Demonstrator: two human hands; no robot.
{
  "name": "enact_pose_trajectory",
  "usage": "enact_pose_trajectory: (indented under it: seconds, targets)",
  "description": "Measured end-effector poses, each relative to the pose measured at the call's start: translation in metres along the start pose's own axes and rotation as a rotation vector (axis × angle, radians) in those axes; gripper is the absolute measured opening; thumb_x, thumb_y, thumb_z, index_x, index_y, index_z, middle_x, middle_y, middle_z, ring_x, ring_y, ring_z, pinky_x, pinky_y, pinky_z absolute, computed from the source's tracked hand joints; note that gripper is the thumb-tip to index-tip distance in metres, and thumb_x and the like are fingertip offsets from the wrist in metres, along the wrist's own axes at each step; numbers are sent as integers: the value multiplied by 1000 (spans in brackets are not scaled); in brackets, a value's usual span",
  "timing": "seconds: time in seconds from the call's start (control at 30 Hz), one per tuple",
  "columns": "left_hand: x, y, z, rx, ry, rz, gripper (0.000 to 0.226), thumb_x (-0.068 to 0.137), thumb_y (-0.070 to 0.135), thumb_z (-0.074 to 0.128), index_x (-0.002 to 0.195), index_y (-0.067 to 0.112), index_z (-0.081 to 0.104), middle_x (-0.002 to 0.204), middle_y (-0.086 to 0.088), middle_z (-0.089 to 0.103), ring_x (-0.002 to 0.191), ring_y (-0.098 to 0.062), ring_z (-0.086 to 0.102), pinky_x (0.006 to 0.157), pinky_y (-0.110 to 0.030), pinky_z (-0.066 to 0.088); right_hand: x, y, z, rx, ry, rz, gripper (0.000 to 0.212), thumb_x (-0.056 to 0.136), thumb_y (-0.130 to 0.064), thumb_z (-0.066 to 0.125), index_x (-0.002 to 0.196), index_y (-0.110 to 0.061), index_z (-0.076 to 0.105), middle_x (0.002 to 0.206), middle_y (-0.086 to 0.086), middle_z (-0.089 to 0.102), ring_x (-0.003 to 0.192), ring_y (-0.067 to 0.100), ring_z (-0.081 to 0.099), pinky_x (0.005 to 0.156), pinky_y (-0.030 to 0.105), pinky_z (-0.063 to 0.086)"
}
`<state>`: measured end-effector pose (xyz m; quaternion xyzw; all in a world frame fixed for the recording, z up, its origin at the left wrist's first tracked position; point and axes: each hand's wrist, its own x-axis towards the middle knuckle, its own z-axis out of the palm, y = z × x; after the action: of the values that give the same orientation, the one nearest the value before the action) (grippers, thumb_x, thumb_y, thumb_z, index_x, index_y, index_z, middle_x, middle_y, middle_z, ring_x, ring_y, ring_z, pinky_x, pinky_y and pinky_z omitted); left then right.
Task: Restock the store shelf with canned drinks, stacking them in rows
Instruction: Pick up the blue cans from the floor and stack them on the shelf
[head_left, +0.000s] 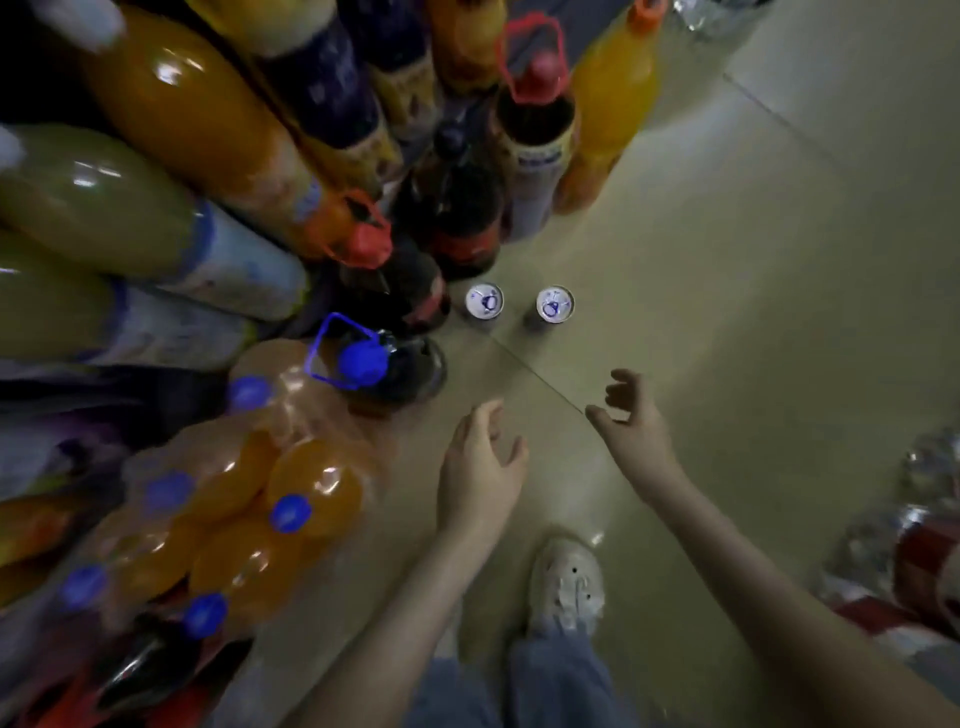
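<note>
The left can (484, 300) and the right can (555, 304) stand upright on the floor (727, 322), near each other but apart. At 6 o'clock from them, the left hand (480, 467) and the right hand (631, 421) hover with loose, spread fingers and hold nothing. Big bottles (197, 119) crowd at 9 to 12 o'clock.

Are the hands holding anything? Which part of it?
Nothing is held. The left hand and right hand are both empty, short of the left can and right can on the floor.

Two cans (484, 300) (555, 304), two hands (480, 467) (631, 428), one shoe (567, 584)
</note>
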<state>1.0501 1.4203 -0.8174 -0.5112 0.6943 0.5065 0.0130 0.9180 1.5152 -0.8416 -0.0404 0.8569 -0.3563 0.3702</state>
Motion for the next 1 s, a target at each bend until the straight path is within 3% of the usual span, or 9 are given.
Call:
enact_pose_trajectory:
  seconds: [0.1, 0.27, 0.37, 0.5, 0.6, 0.7, 0.77, 0.87, 1.0]
  targets:
    - [55, -35, 45, -31, 32, 58, 43, 83, 15, 67, 123, 16, 53, 118, -1, 60, 99, -15, 59, 89, -36, 50, 72, 40, 36, 63, 29, -29, 59, 84, -9, 67, 136, -14, 40, 120, 3, 51, 112, 14, 50, 92, 32, 45]
    - [117, -84, 96, -116, 95, 62, 48, 83, 12, 67, 127, 14, 49, 119, -2, 57, 102, -13, 57, 91, -36, 49, 157, 68, 86, 168, 5, -150, 82, 78, -7, 73, 145, -13, 27, 143, 5, 39, 130, 10, 37, 104, 26, 36]
    - [135, -98, 110, -152, 137, 59, 48, 84, 8, 65, 129, 12, 48, 120, -4, 57, 104, -12, 57, 92, -34, 49, 186, 74, 104, 270, -9, -192, 72, 78, -5, 72, 139, -15, 36, 136, -6, 47, 119, -5, 45, 94, 5, 34]
    - [151, -103, 117, -193, 125, 67, 48, 85, 5, 64, 130, 12, 49, 125, -7, 57, 110, -13, 56, 97, -34, 47, 198, 66, 103, 349, -13, -231, 47, 79, 2, 71, 118, -15, 52, 109, -12, 59, 91, -22, 54, 77, 3, 40]
    - [162, -106, 117, -196, 71, 78, 55, 82, 11, 69, 133, 14, 48, 131, -7, 55, 119, -16, 54, 102, -32, 43, 198, 66, 93, 317, -52, -240, 44, 73, -5, 78, 112, -14, 59, 105, -9, 64, 92, -13, 58, 80, 8, 43]
    - [171, -106, 114, -224, 25, 103, 71, 72, 38, 69, 136, 19, 45, 137, 2, 50, 127, -13, 48, 105, -27, 37, 189, 68, 83, 325, -132, -166, 29, 75, -12, 77, 101, -12, 65, 96, -2, 70, 88, 8, 65, 79, 22, 48]
    - [175, -104, 111, -292, -59, 89, 69, 70, 37, 73, 132, 25, 46, 137, 3, 51, 125, -8, 48, 102, -19, 37, 177, 71, 76, 365, -245, -161, 24, 77, -10, 75, 100, -8, 67, 94, 2, 72, 87, 11, 67, 76, 21, 49]
    - [173, -103, 105, -402, -242, 19, 63, 61, 38, 77, 118, 36, 51, 123, 3, 63, 113, -6, 58, 97, -25, 46, 159, 78, 73, 386, -399, -140, 26, 71, -15, 73, 96, -9, 68, 92, 3, 73, 86, 12, 67, 76, 18, 50]
    - [160, -111, 95, -343, -376, -42, 53, 55, 48, 74, 105, 46, 56, 106, 19, 67, 103, -3, 63, 91, -29, 51, 146, 89, 78, 348, -537, -52, 41, 71, -32, 72, 104, -8, 68, 98, 2, 73, 92, 12, 66, 80, 20, 49]
